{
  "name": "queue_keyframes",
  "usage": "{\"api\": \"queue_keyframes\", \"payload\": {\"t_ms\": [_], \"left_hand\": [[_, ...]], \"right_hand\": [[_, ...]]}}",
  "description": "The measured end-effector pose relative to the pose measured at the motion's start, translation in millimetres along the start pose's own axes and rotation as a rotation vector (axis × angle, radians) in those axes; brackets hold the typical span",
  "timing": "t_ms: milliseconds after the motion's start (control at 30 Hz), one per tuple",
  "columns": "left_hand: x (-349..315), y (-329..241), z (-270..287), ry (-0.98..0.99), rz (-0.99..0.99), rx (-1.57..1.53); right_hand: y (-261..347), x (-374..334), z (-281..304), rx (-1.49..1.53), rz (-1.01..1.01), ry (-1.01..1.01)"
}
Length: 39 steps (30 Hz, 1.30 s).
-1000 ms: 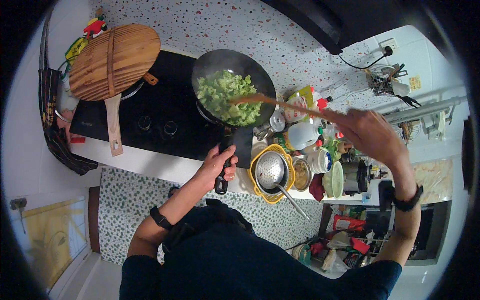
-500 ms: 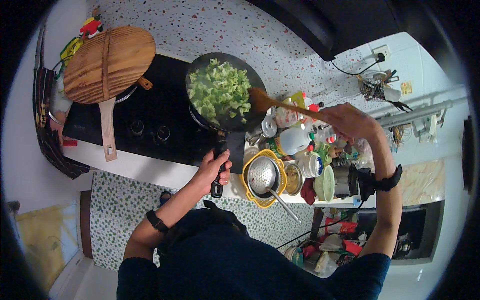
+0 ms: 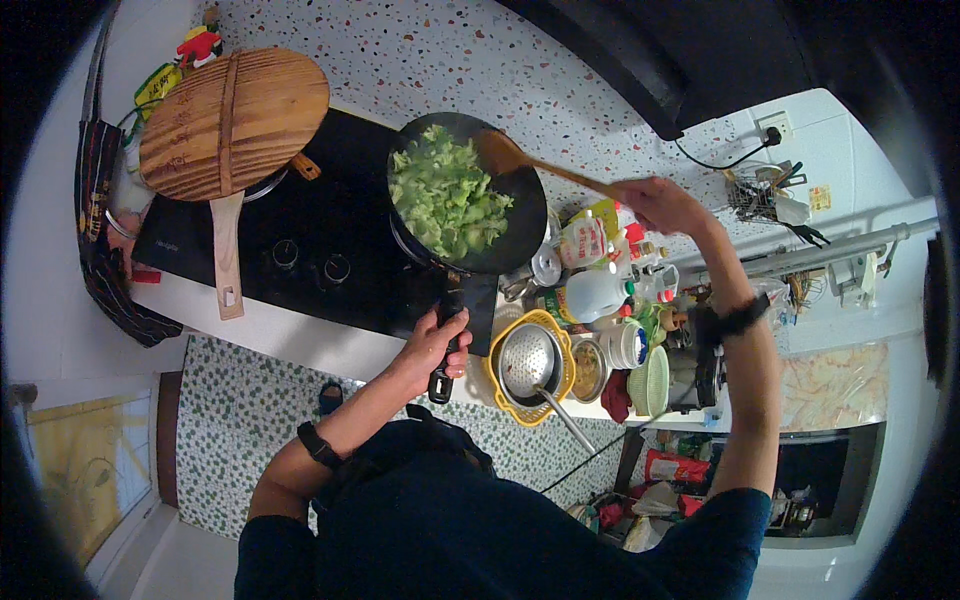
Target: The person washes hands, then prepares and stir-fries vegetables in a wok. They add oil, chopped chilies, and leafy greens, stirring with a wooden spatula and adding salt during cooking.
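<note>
A black frying pan point(image 3: 520, 215) stands on the black cooktop point(image 3: 340, 200), filled with chopped green leafy vegetables point(image 3: 450, 195). My left hand point(image 3: 432, 350) is wrapped round the pan's black handle, which points toward me. Held out at the right, my right hand point(image 3: 665, 205) grips the far end of a wooden spatula point(image 3: 565, 175). The spatula's broad blade lies inside the pan's far right side, beside the vegetables.
A round wooden lid point(image 3: 240, 125) covers another pot at left. Right of the pan, bottles point(image 3: 592, 295) crowd the counter. Nearer me sits a yellow basket point(image 3: 495, 375) with a metal skimmer point(image 3: 530, 355), next to a bowl point(image 3: 588, 370). A dark hood point(image 3: 620, 60) hangs above.
The spatula blade has moved up and left toward the pan's far side, and my right hand has come in to the left. The vegetables have shifted toward the near right.
</note>
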<state>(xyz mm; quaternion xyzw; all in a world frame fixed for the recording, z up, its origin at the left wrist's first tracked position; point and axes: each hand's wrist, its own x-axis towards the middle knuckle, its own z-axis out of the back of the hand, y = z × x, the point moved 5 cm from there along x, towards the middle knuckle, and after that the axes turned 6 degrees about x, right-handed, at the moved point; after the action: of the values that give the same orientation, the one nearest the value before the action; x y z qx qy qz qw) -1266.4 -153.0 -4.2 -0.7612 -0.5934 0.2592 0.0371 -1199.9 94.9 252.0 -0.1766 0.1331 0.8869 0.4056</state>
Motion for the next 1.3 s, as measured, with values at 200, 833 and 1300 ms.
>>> {"api": "queue_keyframes", "payload": {"t_ms": [200,833,1300], "left_hand": [[-1.1,-1.9,-1.0,-0.008,-0.005,0.024],[-2.6,-1.8,-2.6,-0.04,0.009,0.042],[-2.9,-1.7,-2.0,-0.019,0.004,0.007]], "right_hand": [[40.5,34.5,-23.9,-0.168,0.319,-0.031],[65.3,-105.8,-66.7,-0.679,0.196,-0.086],[-34.4,9.6,-26.2,0.296,-0.318,0.075]]}}
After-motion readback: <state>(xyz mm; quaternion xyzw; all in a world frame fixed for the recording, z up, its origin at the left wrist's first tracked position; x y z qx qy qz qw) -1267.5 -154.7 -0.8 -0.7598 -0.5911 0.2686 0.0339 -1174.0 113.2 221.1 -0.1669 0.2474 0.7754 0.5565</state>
